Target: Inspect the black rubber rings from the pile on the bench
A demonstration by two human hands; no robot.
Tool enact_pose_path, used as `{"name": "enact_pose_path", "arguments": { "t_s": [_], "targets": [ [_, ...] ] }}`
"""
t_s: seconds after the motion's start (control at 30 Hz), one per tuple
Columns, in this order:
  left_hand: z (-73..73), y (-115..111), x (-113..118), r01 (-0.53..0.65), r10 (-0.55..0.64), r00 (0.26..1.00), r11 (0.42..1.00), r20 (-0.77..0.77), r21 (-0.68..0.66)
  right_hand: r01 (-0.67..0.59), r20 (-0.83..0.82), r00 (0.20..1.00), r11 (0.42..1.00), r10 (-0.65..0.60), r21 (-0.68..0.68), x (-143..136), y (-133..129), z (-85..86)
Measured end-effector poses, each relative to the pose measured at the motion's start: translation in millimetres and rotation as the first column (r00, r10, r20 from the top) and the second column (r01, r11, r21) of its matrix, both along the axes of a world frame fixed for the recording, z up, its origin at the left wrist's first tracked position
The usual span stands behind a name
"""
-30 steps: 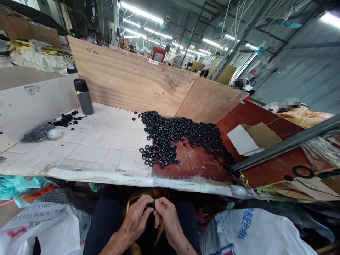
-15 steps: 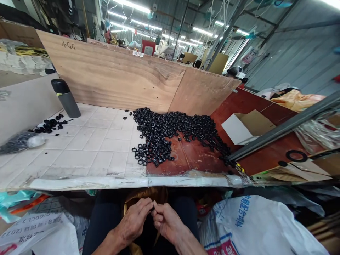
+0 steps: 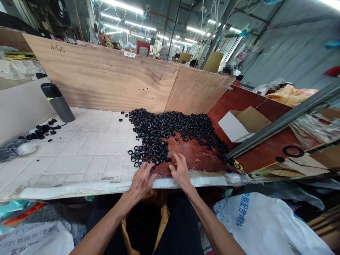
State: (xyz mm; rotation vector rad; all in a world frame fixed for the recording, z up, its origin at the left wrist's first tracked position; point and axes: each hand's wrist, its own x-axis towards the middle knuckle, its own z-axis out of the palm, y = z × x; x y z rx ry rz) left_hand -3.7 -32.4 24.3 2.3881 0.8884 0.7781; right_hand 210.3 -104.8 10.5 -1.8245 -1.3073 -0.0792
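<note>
A heap of small black plastic rings point(image 3: 170, 122) spreads over the table, with a looser cluster point(image 3: 148, 152) at its near side. My left hand point(image 3: 143, 179) is at the front of that cluster, its fingers bent over the closest rings and the thumb apart; nothing shows in its grasp. To the right, my right hand point(image 3: 181, 171) reaches over the red-brown board point(image 3: 196, 156) with thumb and fingers spread, just beside the cluster and holding nothing visible. Between my knees, below the table edge, an open yellowish bag point(image 3: 164, 216) has a dark inside.
A dark grey bottle point(image 3: 58, 102) stands at the left near more black pieces point(image 3: 42, 131). Wooden boards point(image 3: 106, 76) wall off the back. An open carton point(image 3: 240, 124) and a slanted metal post point(image 3: 278, 122) are on the right. White sacks point(image 3: 268, 223) flank my legs.
Both hands have risen from above the bag in my lap to the table's front edge and come apart. Their fingers were pinched together before. The bag's opening is now uncovered.
</note>
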Motion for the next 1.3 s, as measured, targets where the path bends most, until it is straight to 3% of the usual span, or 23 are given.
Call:
{"name": "enact_pose_path", "arguments": {
  "t_s": [0.1,0.17,0.27,0.4,0.5,0.57,0.67,0.77,0.87,0.97,1.03,1.17,1.3],
  "targets": [
    [-10.5,15.5,23.2,-0.008,0.014,0.990,0.999,-0.140,0.042,-0.115,0.034,0.993,0.992,0.116,-0.052,15.3,23.4,-14.0],
    [-19.2,21.0,25.7,-0.010,0.016,0.987,0.999,-0.158,0.040,-0.118,0.024,0.993,0.991,0.120,-0.064,12.5,27.6,-22.4],
    [-31.5,25.7,16.4,-0.006,0.006,0.998,1.000,-0.058,0.006,-0.067,-0.037,0.997,0.995,0.064,-0.074,-1.6,23.5,-27.6],
    [-41.1,29.9,1.6,0.012,-0.010,0.998,1.000,0.061,-0.026,-0.112,-0.179,0.979,0.990,0.096,-0.082,-25.3,16.1,-23.5],
    [-42.6,31.2,-2.0,0.033,-0.024,0.994,0.995,0.105,-0.089,-0.182,-0.334,0.928,0.983,0.166,-0.015,-41.6,14.3,-20.4],
    [-41.0,31.2,-1.7,0.033,0.000,0.988,0.978,0.157,-0.207,-0.216,-0.463,0.862,0.976,0.206,0.033,-49.9,14.0,-19.5],
    [-34.3,30.8,-1.5,0.081,0.060,0.957,0.885,0.285,-0.458,-0.236,-0.687,0.694,0.969,0.216,0.066,-57.0,13.5,-16.9],
    [-24.9,31.5,-3.8,0.219,0.117,0.895,0.725,0.430,-0.653,-0.236,-0.794,0.573,0.969,0.202,0.076,-59.9,12.7,-11.0],
    [-18.3,33.5,-8.1,0.344,0.190,0.827,0.572,0.529,-0.744,-0.213,-0.849,0.482,0.969,0.216,0.125,-63.1,12.8,-6.7],
    [-16.7,35.0,-11.5,0.412,0.222,0.792,0.494,0.569,-0.766,-0.199,-0.889,0.377,0.960,0.261,0.198,-67.6,13.9,-7.3],
    [-17.0,34.8,-12.1,0.438,0.222,0.783,0.468,0.582,-0.767,-0.181,-0.890,0.369,0.960,0.268,0.214,-70.4,14.7,-8.5],
    [-17.8,32.2,-10.0,0.448,0.243,0.773,0.443,0.586,-0.776,-0.174,-0.856,0.438,0.960,0.276,0.220,-75.4,15.6,-8.6],
    [-20.7,31.1,-7.7,0.407,0.198,0.794,0.531,0.575,-0.744,-0.188,-0.807,0.507,0.952,0.303,0.240,-80.0,16.0,-7.7]
  ]
}}
